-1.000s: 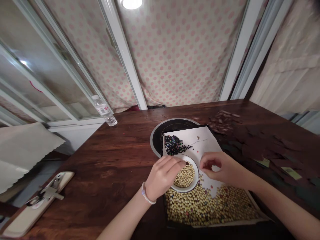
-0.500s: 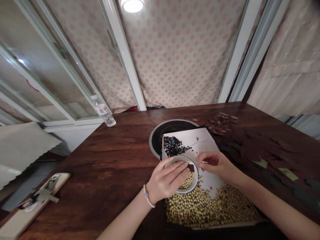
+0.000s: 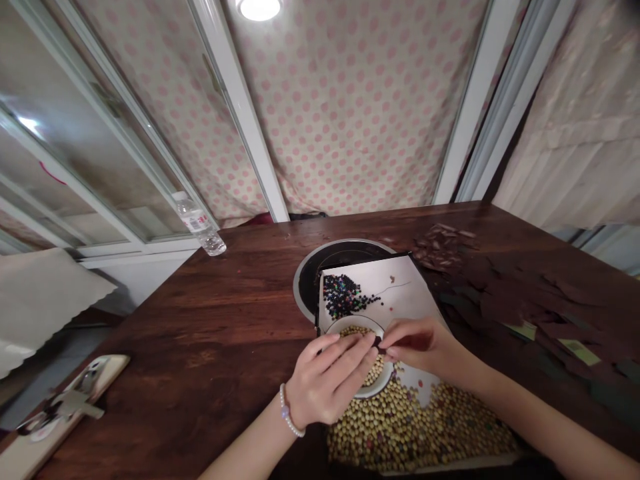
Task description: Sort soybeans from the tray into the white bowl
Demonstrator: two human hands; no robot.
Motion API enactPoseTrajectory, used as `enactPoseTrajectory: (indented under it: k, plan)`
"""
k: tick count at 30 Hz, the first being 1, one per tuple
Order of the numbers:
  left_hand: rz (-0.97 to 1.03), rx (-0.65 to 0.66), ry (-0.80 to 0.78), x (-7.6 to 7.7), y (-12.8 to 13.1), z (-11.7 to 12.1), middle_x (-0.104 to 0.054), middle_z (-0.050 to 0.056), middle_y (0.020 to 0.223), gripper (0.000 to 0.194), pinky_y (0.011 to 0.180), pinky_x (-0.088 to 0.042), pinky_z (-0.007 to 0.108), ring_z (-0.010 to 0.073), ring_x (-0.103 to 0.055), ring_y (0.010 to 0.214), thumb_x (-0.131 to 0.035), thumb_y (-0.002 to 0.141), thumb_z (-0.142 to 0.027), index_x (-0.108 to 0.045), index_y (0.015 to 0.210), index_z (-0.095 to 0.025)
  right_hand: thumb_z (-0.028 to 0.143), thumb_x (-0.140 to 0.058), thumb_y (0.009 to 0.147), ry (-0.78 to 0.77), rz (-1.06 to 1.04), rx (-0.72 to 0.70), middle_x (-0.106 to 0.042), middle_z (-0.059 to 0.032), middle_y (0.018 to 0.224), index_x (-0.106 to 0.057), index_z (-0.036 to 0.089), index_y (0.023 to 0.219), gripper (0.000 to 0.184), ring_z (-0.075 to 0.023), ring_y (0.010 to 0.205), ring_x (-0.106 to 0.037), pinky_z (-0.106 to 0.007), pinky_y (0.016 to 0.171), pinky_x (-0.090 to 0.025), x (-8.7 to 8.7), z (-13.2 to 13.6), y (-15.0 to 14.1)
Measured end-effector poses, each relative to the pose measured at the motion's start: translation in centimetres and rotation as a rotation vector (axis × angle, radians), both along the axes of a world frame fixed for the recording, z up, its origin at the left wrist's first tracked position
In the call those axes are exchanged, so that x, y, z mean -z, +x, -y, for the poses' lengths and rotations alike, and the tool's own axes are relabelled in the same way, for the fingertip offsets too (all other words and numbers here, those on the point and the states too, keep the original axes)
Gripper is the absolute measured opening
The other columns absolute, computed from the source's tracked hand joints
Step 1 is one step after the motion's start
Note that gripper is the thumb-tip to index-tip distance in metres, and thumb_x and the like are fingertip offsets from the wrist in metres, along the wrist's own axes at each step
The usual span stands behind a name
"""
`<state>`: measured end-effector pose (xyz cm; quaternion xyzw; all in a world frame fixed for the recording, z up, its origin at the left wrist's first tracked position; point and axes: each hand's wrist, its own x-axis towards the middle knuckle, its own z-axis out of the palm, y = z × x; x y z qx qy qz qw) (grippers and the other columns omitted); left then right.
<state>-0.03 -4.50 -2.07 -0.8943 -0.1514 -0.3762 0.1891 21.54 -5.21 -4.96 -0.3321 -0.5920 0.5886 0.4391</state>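
Observation:
Over a white bowl (image 3: 385,383) of golden beads, my left hand (image 3: 333,373) holds a small dark brown piece (image 3: 379,343) at its fingertips. My right hand (image 3: 423,343) has its thumb and forefinger pinched on the right end of that same piece. The bowl stands on a paper-lined tray (image 3: 400,283), among many loose golden beads (image 3: 415,427) that fill the near part. A heap of black beads (image 3: 345,293), some with coloured marks, lies at the tray's far left. A thin thread (image 3: 395,287) lies on the paper.
A round black plate (image 3: 310,273) with a grey rim sits partly under the tray. Dark brown flat pieces (image 3: 520,293) and a pile of small brown pieces (image 3: 443,247) cover the right. A water bottle (image 3: 200,223) stands far left; a board with a metal clamp (image 3: 75,403) lies near left.
My right hand has moved left and now pinches the brown piece that my left hand holds. The piece has turned and shows less. The view has shifted slightly.

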Motion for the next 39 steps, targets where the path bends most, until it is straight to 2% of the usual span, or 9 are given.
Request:
enactPoseTrajectory:
  k: [7,12,16,19,23,25,29,35,39]
  plan:
    - [-0.031,0.034,-0.134,0.1,0.0,0.0,-0.069,0.003,0.105,0.024,0.088,-0.042,0.028,0.0127,-0.063,0.095,-0.047,0.087,-0.012,-0.061,0.106,-0.016,0.027,-0.069,0.071,-0.063,-0.010,0.033,-0.066,-0.0021,0.077,-0.072,0.021,0.082,0.012,-0.0106,0.067,-0.061,-0.025,0.062,-0.050,-0.1,0.0,-0.2]
    - [0.102,0.120,-0.357,0.7,0.5,-0.6,-0.066,0.006,0.107,0.025,0.081,-0.051,0.032,0.0159,-0.062,0.095,-0.058,0.081,-0.010,-0.061,0.105,-0.019,0.024,-0.070,0.070,-0.048,-0.007,0.061,-0.067,-0.0017,0.073,-0.072,0.021,0.080,0.011,-0.0106,0.064,-0.060,-0.024,0.060,-0.048,0.1,0.1,-0.4]
    - [0.176,0.168,-0.531,0.9,0.8,-0.5,-0.057,0.009,0.120,0.028,0.088,-0.051,0.037,0.0207,-0.055,0.109,-0.059,0.078,-0.007,-0.062,0.104,-0.019,0.022,-0.067,0.073,0.003,-0.019,0.068,-0.065,-0.0015,0.075,-0.071,0.023,0.081,0.009,-0.0106,0.066,-0.060,-0.025,0.062,-0.048,0.1,0.2,-0.2]
    - [0.201,0.115,-0.765,0.8,1.0,-0.3,-0.056,0.010,0.120,0.039,0.091,-0.049,0.038,0.0205,-0.055,0.110,-0.061,0.077,-0.010,-0.055,0.114,-0.019,0.020,-0.065,0.074,0.049,0.004,0.070,-0.064,-0.0021,0.078,-0.071,0.023,0.083,0.011,-0.0113,0.070,-0.059,-0.026,0.065,-0.048,0.0,0.2,-0.1]
    - [0.248,0.082,-1.139,0.6,1.3,-0.4,-0.063,0.008,0.107,0.044,0.081,-0.054,0.033,0.0163,-0.063,0.090,-0.064,0.074,-0.014,-0.051,0.116,-0.018,0.018,-0.063,0.075,0.129,0.046,0.089,-0.063,-0.0030,0.078,-0.070,0.022,0.084,0.011,-0.0132,0.074,-0.059,-0.028,0.067,-0.048,-0.4,0.4,-0.1]
    - [0.264,0.088,-1.243,0.7,1.4,-0.6,-0.066,0.007,0.100,0.045,0.077,-0.054,0.031,0.0157,-0.064,0.085,-0.067,0.073,-0.015,-0.051,0.115,-0.018,0.018,-0.063,0.075,0.156,0.070,0.100,-0.063,-0.0034,0.078,-0.070,0.021,0.084,0.012,-0.0140,0.075,-0.059,-0.028,0.066,-0.048,-0.6,0.5,-0.2]
    - [0.245,0.077,-1.255,0.9,1.4,-0.8,-0.067,0.005,0.098,0.046,0.078,-0.052,0.031,0.0169,-0.063,0.088,-0.072,0.069,-0.022,-0.055,0.112,-0.019,0.016,-0.061,0.076,0.174,0.099,0.127,-0.063,-0.0040,0.080,-0.069,0.021,0.083,0.013,-0.0137,0.075,-0.058,-0.028,0.066,-0.047,-0.8,0.5,-0.3]
    - [0.267,-0.010,-1.240,1.0,1.4,-0.8,-0.068,0.004,0.092,0.024,0.071,-0.050,0.028,0.0163,-0.063,0.083,-0.069,0.072,-0.023,-0.062,0.095,-0.018,0.011,-0.059,0.075,0.227,0.116,0.155,-0.063,-0.0034,0.078,-0.069,0.021,0.085,0.017,-0.0131,0.074,-0.058,-0.027,0.064,-0.047,-0.4,0.4,-0.1]
    - [0.307,0.008,-1.285,1.1,1.4,-0.9,-0.068,0.002,0.092,0.027,0.073,-0.049,0.028,0.0163,-0.063,0.083,-0.070,0.071,-0.023,-0.060,0.096,-0.019,0.012,-0.059,0.076,0.279,0.157,0.152,-0.063,-0.0040,0.080,-0.068,0.021,0.084,0.015,-0.0142,0.075,-0.059,-0.027,0.063,-0.048,-0.1,0.4,-0.1]
